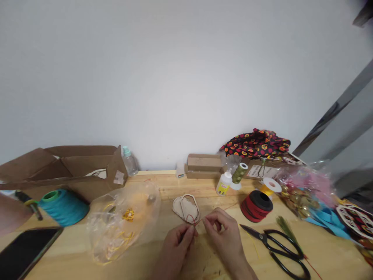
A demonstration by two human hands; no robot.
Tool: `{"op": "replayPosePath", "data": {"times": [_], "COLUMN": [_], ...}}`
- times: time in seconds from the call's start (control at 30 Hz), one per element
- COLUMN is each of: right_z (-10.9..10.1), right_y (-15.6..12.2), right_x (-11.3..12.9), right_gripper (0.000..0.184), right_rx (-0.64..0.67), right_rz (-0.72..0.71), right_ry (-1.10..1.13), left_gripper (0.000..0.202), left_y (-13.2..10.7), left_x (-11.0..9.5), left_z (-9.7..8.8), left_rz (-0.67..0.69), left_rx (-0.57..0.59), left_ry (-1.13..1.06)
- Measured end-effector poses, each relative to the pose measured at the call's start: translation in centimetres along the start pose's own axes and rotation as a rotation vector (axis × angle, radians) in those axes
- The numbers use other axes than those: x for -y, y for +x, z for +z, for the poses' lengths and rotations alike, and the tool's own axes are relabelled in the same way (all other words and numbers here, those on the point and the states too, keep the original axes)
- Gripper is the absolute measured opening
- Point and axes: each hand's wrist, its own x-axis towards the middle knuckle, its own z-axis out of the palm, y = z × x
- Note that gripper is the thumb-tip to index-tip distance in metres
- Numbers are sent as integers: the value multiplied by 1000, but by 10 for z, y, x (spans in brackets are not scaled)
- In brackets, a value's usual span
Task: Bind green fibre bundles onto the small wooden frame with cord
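Observation:
A flat, pale openwork piece (178, 206) with a rounded outline lies in front of me, a thin red cord (192, 219) looped at its near edge. My left hand (178, 247) is closed in a pinch on the red cord, just below that edge. To its right, my right hand (223, 235) pinches what looks like a strand of the same cord, pulled out between the two hands. The fingertips hide the exact spot where the cord is held. Black-handled scissors (284, 249) lie to the right of my right hand.
Left are a clear plastic bag (99, 225) with yellow cord, a teal thread cone (65, 208), a phone (27, 249) and a cardboard box (84, 151). A glue bottle (223, 184), a red spool (253, 208) and a green tassel (287, 229) stand or lie right. Behind rises a wall (175, 77).

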Motion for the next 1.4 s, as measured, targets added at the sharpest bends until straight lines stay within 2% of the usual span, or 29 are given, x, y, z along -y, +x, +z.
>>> {"op": "replayPosePath", "data": {"times": [0.1, 0.17, 0.57, 0.77, 1.0, 1.17, 1.27, 1.4], "right_z": [5, 8, 9, 10, 11, 9, 7, 4], "right_y": [-6, -8, -8, -10, -9, -8, -6, -4], "right_x": [3, 4, 7, 4, 4, 6, 7, 5], "right_gripper": [11, 10, 12, 11, 12, 12, 11, 12], "right_rx": [-28, -20, 36, 71, 72, 93, 107, 69], "right_rz": [-215, -292, -374, -382, -342, -305, -250, -87], "right_ry": [-87, -137, -279, -320, -252, -158, -65, 31], "left_gripper": [37, 37, 31, 31, 32, 33, 37, 42], "left_y": [1, 1, 1, -1, -1, 1, 1, 1], "left_x": [-2, -3, -8, -12, -10, -8, -6, -7], "left_z": [1, 0, -3, -2, -4, -5, -5, -3], "left_rz": [16, 61, 75, 72, 68, 76, 52, -47], "left_rx": [10, -1, 33, 51, 99, 63, 32, -8], "left_ry": [-40, -49, -118, -158, -182, -148, -129, -125]}}
